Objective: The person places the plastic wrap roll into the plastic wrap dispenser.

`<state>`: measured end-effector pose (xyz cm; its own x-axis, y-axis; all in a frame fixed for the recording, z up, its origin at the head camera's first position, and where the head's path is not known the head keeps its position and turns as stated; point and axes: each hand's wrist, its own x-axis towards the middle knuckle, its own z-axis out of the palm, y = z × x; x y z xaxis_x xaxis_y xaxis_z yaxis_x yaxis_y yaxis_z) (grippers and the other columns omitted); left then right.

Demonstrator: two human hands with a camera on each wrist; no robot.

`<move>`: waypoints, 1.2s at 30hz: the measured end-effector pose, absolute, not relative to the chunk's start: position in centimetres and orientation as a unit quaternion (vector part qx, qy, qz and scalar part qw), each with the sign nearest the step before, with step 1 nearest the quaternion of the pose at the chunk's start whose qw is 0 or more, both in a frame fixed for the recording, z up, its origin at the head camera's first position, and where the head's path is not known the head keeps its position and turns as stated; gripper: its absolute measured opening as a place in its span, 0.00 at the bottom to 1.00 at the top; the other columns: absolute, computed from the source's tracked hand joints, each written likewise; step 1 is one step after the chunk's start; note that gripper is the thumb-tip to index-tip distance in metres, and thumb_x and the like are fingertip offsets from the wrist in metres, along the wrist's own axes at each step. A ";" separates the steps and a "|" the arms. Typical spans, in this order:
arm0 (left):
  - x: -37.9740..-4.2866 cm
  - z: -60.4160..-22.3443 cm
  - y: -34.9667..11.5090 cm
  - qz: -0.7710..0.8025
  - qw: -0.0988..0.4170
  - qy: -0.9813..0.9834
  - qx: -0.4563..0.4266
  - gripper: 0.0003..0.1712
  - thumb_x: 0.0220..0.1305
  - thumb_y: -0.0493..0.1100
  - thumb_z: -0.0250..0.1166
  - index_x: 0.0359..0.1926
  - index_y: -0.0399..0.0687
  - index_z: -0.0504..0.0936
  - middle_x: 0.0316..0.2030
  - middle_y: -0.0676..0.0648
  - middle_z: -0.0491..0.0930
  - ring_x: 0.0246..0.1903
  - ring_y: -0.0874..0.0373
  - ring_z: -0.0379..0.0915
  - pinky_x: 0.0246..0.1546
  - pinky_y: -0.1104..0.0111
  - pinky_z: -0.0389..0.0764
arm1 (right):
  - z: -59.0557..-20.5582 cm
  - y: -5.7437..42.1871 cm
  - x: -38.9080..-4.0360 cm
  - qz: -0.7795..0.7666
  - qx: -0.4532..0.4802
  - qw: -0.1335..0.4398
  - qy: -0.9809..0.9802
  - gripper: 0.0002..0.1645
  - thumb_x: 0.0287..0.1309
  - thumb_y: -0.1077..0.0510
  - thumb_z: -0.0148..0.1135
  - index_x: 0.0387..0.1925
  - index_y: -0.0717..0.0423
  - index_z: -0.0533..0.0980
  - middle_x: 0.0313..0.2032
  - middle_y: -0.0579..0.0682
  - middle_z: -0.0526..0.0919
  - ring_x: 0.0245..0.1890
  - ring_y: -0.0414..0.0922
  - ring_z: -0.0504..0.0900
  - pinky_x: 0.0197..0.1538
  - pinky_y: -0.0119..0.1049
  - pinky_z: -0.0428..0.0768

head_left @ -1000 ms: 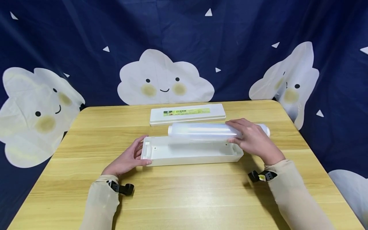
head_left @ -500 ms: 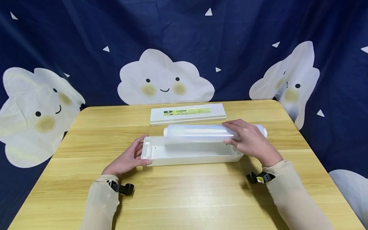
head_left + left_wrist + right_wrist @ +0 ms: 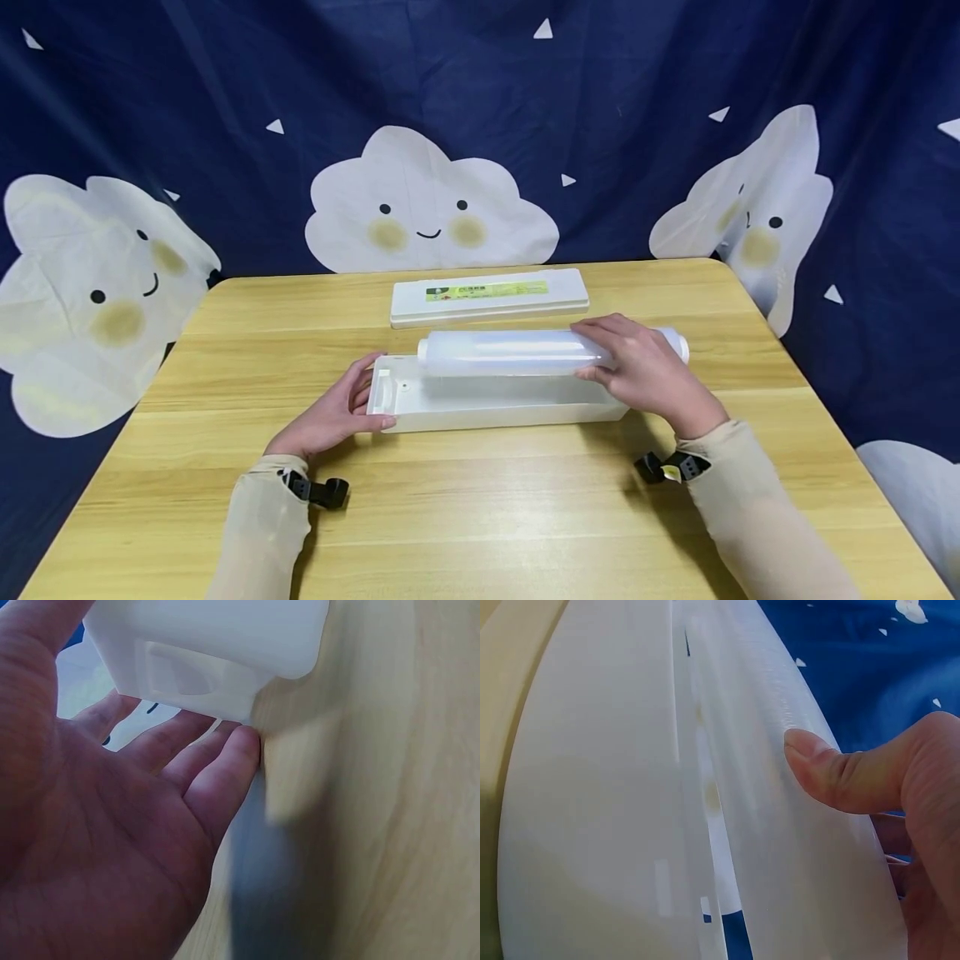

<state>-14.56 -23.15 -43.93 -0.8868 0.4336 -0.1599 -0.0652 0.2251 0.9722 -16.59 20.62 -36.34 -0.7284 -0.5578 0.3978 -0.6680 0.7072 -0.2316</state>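
A long white plastic box (image 3: 495, 418) lies on the table with its top uncovered. My left hand (image 3: 337, 412) grips its left end, thumb at the front corner and fingers behind; in the left wrist view the fingertips touch the box's end wall (image 3: 187, 671). Above the box's back part, my right hand (image 3: 648, 375) holds a roll of cling film (image 3: 495, 352) near its right end. The roll is lengthwise with the box, raised over its rear edge. In the right wrist view the thumb presses the film (image 3: 772, 810), apart from the box wall (image 3: 592, 750).
Behind the roll lies a flat white lid (image 3: 566, 292) with a green-yellow label. Everything stands on a wooden table (image 3: 487, 517). A dark blue curtain (image 3: 615, 83) with smiling clouds hangs behind it. Each wrist bears a black camera strap.
My right hand has carried the roll slightly left and toward me, further over the box. The left hand, the box and the lid have stayed in place.
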 end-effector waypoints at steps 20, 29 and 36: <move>-14.7 -44.2 -22.8 0.607 0.202 0.758 0.127 0.60 0.57 0.37 0.74 0.78 0.52 0.41 0.72 0.40 0.53 0.70 0.45 0.52 0.62 0.69 0.65 | -36.7 19.2 -16.0 0.175 0.371 0.149 -0.900 0.35 0.48 0.49 0.77 0.55 0.63 0.79 0.49 0.58 0.82 0.51 0.55 0.79 0.48 0.53 0.80; -14.6 -44.3 -23.0 0.607 0.202 0.758 0.127 0.60 0.57 0.37 0.74 0.78 0.51 0.41 0.73 0.40 0.53 0.70 0.45 0.52 0.62 0.68 0.65 | -36.9 18.4 -15.9 0.188 0.374 0.123 -0.900 0.35 0.50 0.51 0.76 0.57 0.64 0.77 0.51 0.59 0.81 0.52 0.55 0.78 0.49 0.52 0.80; -14.5 -44.3 -23.1 0.610 0.195 0.757 0.126 0.60 0.57 0.37 0.74 0.78 0.52 0.42 0.72 0.39 0.53 0.70 0.44 0.51 0.60 0.70 0.68 | -36.9 17.8 -16.0 0.186 0.381 0.125 -0.897 0.34 0.51 0.50 0.76 0.56 0.64 0.77 0.50 0.58 0.81 0.51 0.54 0.79 0.49 0.51 0.80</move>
<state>-14.52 -23.14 -44.27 -0.8921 0.4290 -0.1417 -0.0474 0.2229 0.9737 -15.97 17.82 -36.93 -0.6789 -0.6365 0.3660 -0.7295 0.6413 -0.2377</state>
